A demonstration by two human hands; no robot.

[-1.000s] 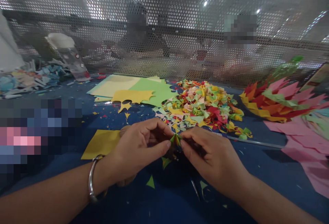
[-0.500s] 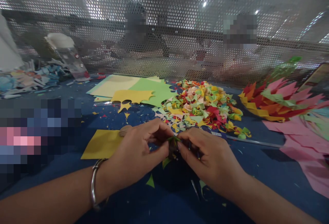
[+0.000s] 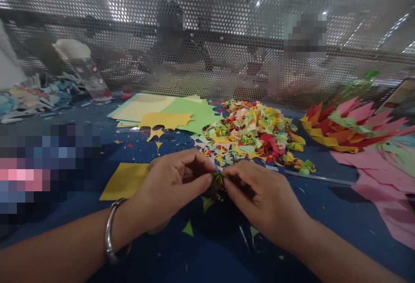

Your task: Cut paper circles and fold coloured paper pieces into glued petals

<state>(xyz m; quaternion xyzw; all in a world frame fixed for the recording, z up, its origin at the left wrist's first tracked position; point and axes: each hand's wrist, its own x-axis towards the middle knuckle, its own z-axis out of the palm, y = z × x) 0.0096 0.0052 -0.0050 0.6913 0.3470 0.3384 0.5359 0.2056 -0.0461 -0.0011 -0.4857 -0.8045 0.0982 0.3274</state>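
Note:
Between my hands is a small green-and-yellow paper flower [image 3: 219,176], partly hidden by fingertips. My left hand [image 3: 178,183] pinches its left side with thumb and forefinger; a metal bangle circles that wrist. My right hand [image 3: 264,196] closes on the flower's other side, thumb below and fingers curled above. Shadow under the hands hides what lies there. A green paper scrap [image 3: 188,228] lies on the blue table below my left hand, and a thin metal rod-like tool [image 3: 244,237] below my right. A yellow paper sheet [image 3: 121,181] sits beside my left wrist.
Beyond my hands rises a heap of folded paper flowers [image 3: 256,131]. Left of it lie green and cream paper sheets [image 3: 142,103] and cut yellow paper [image 3: 165,120]. Layered paper petals [image 3: 353,125] and pink paper [image 3: 385,188] stand right. A bottle [image 3: 86,73] stands near the perforated screen [image 3: 220,66].
My left hand and wrist have shifted slightly left and its thumb lies straighter. The flower stays between both hands' fingertips. The whole view has moved a little.

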